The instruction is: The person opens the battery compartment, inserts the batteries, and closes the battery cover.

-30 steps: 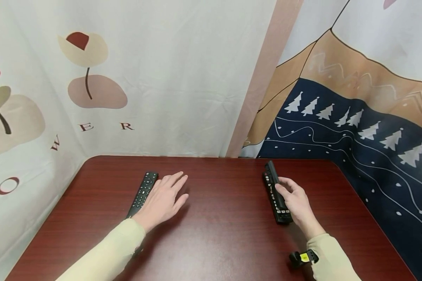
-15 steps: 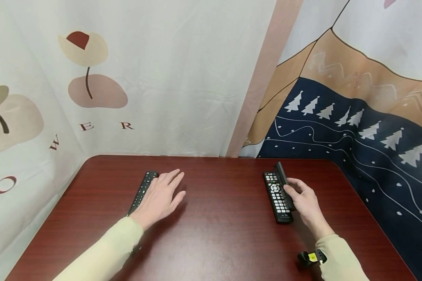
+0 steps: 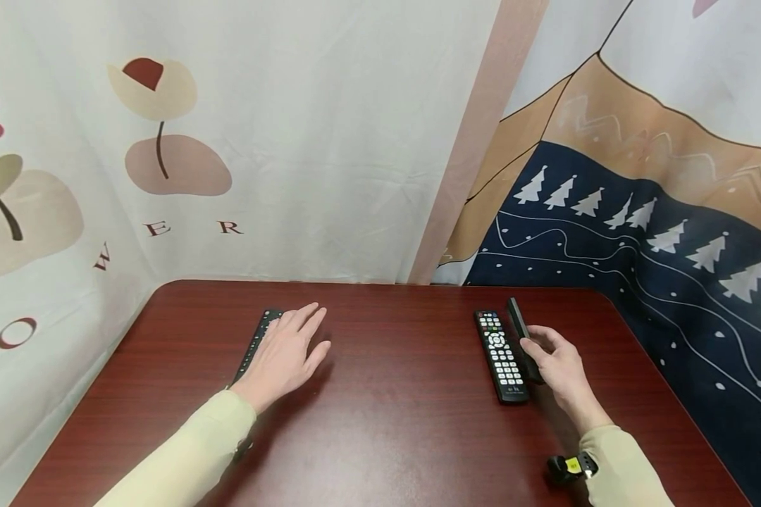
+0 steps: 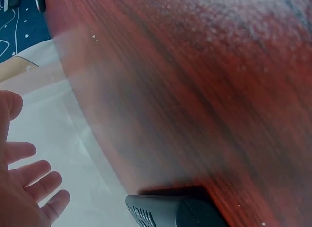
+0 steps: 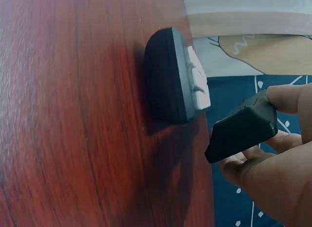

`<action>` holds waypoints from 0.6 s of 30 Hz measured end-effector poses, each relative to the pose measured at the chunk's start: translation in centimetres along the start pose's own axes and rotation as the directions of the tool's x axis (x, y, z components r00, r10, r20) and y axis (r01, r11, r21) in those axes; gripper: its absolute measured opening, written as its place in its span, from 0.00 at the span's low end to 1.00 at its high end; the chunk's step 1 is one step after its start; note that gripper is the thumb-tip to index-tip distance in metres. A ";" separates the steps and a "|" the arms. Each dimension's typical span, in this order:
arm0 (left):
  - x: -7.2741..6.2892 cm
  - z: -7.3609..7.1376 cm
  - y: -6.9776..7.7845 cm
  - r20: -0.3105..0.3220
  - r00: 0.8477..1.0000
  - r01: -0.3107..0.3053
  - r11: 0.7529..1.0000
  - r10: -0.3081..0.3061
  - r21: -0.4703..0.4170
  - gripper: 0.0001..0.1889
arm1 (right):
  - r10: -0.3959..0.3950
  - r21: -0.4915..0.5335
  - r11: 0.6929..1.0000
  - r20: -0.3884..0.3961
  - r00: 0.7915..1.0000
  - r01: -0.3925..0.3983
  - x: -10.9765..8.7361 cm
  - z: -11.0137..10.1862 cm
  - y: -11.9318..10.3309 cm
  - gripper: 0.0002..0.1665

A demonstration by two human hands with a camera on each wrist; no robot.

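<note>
In the head view my left hand (image 3: 284, 358), its fingers extended, is over the right side of a black remote control (image 3: 259, 336) and hides part of it. The left wrist view shows the remote's end (image 4: 180, 212) on the wood, apart from my fingers. At the right, my right hand (image 3: 561, 366) pinches a second black remote (image 3: 518, 318), tilted on its edge, between thumb and fingers. Just left of it, a black remote with white buttons (image 3: 501, 359) lies face up. In the right wrist view, a gap separates the held remote (image 5: 246, 129) from this lying one (image 5: 168, 80).
The remotes are at a dark red wooden table (image 3: 380, 422) with rounded far corners. A white curtain (image 3: 330, 176) hangs behind it, and a navy one with trees (image 3: 577, 260) at the right. A black strap device (image 3: 567, 467) is on the right wrist.
My right hand has moved right with the held remote, from over the white-buttoned remote to beside it, uncovering its buttons. The left hand has shifted slightly left, covering more of its remote.
</note>
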State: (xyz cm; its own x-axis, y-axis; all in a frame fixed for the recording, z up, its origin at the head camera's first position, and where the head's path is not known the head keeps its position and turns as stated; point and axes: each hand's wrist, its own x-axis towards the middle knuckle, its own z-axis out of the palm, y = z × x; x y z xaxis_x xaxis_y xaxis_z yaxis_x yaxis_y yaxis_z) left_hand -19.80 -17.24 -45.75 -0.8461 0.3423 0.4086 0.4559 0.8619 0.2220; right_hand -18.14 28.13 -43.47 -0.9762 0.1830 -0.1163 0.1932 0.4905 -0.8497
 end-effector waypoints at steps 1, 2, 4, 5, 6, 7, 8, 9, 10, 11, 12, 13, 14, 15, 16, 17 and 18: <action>0.0 0.0 0.0 -0.001 1.000 0.001 1.000 -0.001 -0.001 0.32 | -0.002 -0.011 1.000 -0.003 1.000 0.002 0.0 -0.1 0.1 0.31; 0.0 0.0 0.0 -0.001 1.000 0.001 1.000 -0.001 -0.002 0.32 | -0.005 -0.022 1.000 -0.007 1.000 0.005 0.1 -0.1 0.2 0.31; 0.0 -0.1 -0.1 -0.003 1.000 0.000 1.000 0.000 -0.005 0.31 | -0.013 -0.044 0.999 -0.013 1.000 0.012 0.1 -0.2 0.3 0.31; 0.1 -0.1 -0.1 -0.006 1.000 0.000 1.000 0.000 -0.005 0.31 | -0.013 -0.054 0.998 -0.015 1.000 0.012 0.1 -0.3 0.4 0.31; 0.1 -0.1 -0.1 -0.007 1.000 -0.001 1.000 0.001 -0.006 0.31 | -0.013 -0.063 0.998 -0.017 1.000 0.012 0.1 -0.3 0.5 0.31; 0.1 -0.2 -0.1 -0.008 1.000 -0.001 1.000 0.001 -0.006 0.31 | -0.012 -0.068 0.998 -0.019 1.000 0.010 0.1 -0.3 0.6 0.31; 0.1 -0.2 -0.1 -0.010 1.000 0.000 1.000 0.000 -0.006 0.31 | -0.010 -0.074 0.997 -0.019 1.000 0.008 0.1 -0.4 0.6 0.31; 0.1 -0.2 -0.1 -0.011 1.000 0.001 1.000 -0.001 -0.007 0.31 | -0.008 -0.079 0.997 -0.020 1.000 0.007 0.2 -0.4 0.7 0.31; 0.1 -0.2 -0.2 -0.011 1.000 0.003 1.000 -0.003 -0.007 0.31 | -0.007 -0.082 0.997 -0.021 1.000 0.005 0.2 -0.4 0.7 0.31; 0.1 -0.2 -0.2 -0.012 1.000 0.006 1.000 -0.006 -0.008 0.31 | -0.002 -0.086 0.996 -0.022 1.000 0.000 0.2 -0.4 0.8 0.31; 0.1 -0.2 -0.2 -0.011 1.000 0.008 1.000 -0.008 -0.010 0.31 | 0.000 -0.090 0.996 -0.021 1.000 -0.002 0.2 -0.4 0.9 0.31; 0.1 -0.2 -0.2 -0.010 1.000 0.011 1.000 -0.011 -0.011 0.31 | 0.001 -0.094 0.996 -0.021 1.000 -0.003 0.2 -0.5 1.0 0.31; 0.1 -0.2 -0.2 -0.009 1.000 0.015 1.000 -0.015 -0.013 0.31 | 0.003 -0.100 0.995 -0.021 1.000 -0.005 0.3 -0.5 1.1 0.32; 0.1 -0.3 -0.2 -0.008 1.000 0.017 1.000 -0.017 -0.015 0.31 | 0.003 -0.107 0.994 -0.022 1.000 -0.005 0.3 -0.5 1.2 0.32; 0.1 -0.3 -0.2 -0.008 1.000 0.019 1.000 -0.020 -0.015 0.31 | 0.004 -0.112 0.994 -0.022 1.000 -0.006 0.4 -0.5 1.3 0.32; 0.1 -0.3 -0.2 -0.006 1.000 0.023 1.000 -0.023 -0.017 0.31 | 0.003 -0.119 0.993 -0.024 1.000 -0.006 0.4 -0.6 1.4 0.32; 0.1 -0.3 -0.2 -0.005 1.000 0.026 1.000 -0.026 -0.017 0.31 | 0.001 -0.127 0.992 -0.026 1.000 -0.004 0.5 -0.6 1.6 0.32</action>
State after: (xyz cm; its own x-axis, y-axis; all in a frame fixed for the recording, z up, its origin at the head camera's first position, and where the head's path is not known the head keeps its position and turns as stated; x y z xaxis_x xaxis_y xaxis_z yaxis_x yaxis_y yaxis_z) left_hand -19.91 -17.53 -45.49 -0.8562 0.3178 0.4073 0.4385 0.8640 0.2476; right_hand -18.25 29.50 -44.54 -0.9731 0.2056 -0.1036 0.2081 0.5938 -0.7772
